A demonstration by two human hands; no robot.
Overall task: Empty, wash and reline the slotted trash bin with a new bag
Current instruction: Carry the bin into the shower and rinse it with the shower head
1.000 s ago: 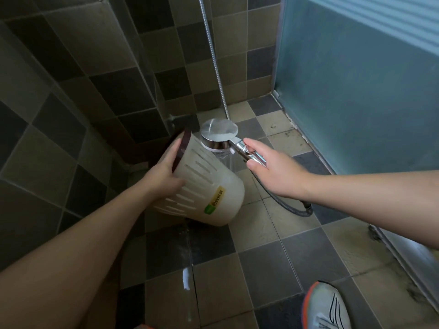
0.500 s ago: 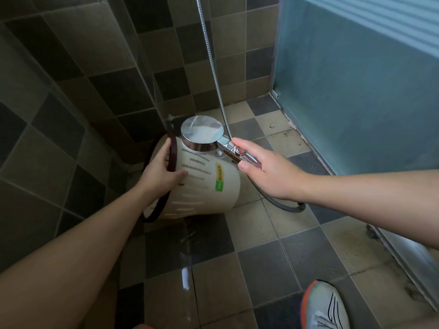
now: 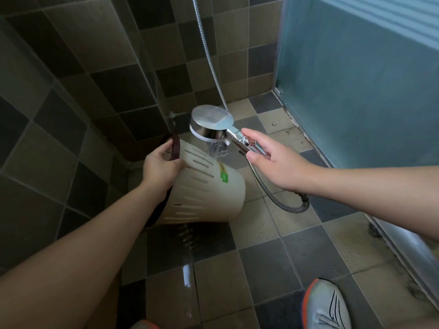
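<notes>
From my head camera: my left hand (image 3: 161,167) grips the slotted trash bin (image 3: 204,193) at its dark rim (image 3: 175,148), thumb over the edge and fingers curled against the slotted wall. The bin lies tipped on its side above the shower floor (image 3: 259,264), near the corner where the tiled walls meet, mouth turned left, away from the spray. My right hand (image 3: 273,162) holds the shower head (image 3: 211,125) by its handle, fingers pinching loosely around the chrome, the hose (image 3: 278,200) looping down beside the bin's base.

A second ago the bin's mouth tilted upward under the head; since then I have rolled it flatter and lifted the head clear, so water now falls on the outside wall and drips through the slots onto the floor. I judge the washing is under way, and the relining is still ahead.
</notes>
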